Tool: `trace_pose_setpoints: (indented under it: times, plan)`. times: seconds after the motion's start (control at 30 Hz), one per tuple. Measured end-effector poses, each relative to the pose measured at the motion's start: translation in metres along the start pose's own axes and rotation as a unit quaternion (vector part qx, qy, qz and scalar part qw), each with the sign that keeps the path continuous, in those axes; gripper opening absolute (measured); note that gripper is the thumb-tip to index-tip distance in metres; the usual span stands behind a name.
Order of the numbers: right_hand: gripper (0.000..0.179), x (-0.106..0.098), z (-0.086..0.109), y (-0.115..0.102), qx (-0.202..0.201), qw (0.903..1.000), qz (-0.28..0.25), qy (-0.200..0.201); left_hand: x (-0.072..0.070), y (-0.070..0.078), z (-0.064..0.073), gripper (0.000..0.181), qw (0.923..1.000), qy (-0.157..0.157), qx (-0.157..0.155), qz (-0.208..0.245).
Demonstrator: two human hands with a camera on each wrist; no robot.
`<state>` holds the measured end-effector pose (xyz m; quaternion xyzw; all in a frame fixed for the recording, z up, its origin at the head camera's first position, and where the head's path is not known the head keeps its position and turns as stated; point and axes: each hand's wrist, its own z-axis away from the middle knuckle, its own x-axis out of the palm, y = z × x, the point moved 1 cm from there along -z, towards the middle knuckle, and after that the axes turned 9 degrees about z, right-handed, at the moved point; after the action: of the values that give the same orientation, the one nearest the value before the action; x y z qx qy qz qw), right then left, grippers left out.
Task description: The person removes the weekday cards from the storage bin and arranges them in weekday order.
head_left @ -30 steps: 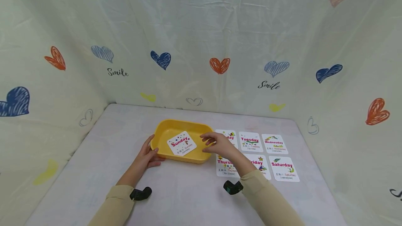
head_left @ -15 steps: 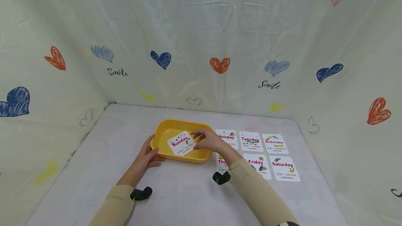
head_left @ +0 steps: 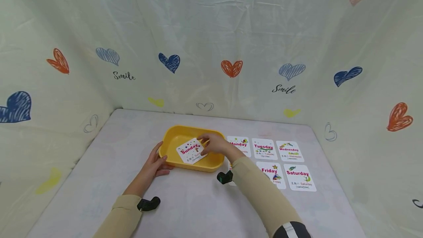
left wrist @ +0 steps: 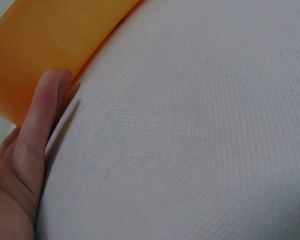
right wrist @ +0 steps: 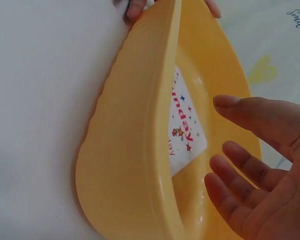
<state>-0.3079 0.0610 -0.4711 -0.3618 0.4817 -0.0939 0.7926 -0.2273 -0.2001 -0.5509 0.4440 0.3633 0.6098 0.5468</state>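
Observation:
A shallow yellow plastic tray [head_left: 180, 132] stands on the table with a white Sunday card [head_left: 189, 151] lying in it. My left hand [head_left: 154, 161] holds the tray's left end; in the left wrist view, straight fingers [left wrist: 37, 112] lie along its outer wall. Over the tray's right part reaches my right hand [head_left: 214, 144], its fingertips right at the card's right edge and covering a bit of it. The right wrist view shows the thumb and fingers [right wrist: 242, 172] of that hand spread apart, with nothing between them.
Right of the tray lie two rows of day cards: Monday [head_left: 240, 144], Tuesday [head_left: 264, 149] and Wednesday [head_left: 290, 151] behind, Friday [head_left: 272, 175] and Saturday [head_left: 300, 177] in front. My right arm mostly hides another card there. A heart-printed curtain [head_left: 211, 28] surrounds the table's back and sides.
My right hand has moved left from the tray's right rim to the Sunday card's right edge. The left hand and the tray stay in place.

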Motion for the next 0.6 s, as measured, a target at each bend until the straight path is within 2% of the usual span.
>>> trace_pose_setpoints:
  times: [0.23,0.4,0.6]
  plan:
    - [0.055,0.005,-0.009,0.003,0.031,0.9991,-0.011,-0.027,0.001,0.001,-0.001,0.067,0.9999,0.000,0.008,0.011]
    - [0.057,0.009,-0.015,0.007,0.048,0.9983,-0.007,-0.031,0.001,0.000,-0.002,0.066,0.9999,0.003,0.005,0.010]
    - [0.058,0.012,-0.022,0.012,0.054,0.9977,-0.007,-0.040,0.001,0.000,-0.003,0.067,0.9999,0.007,0.003,0.008]
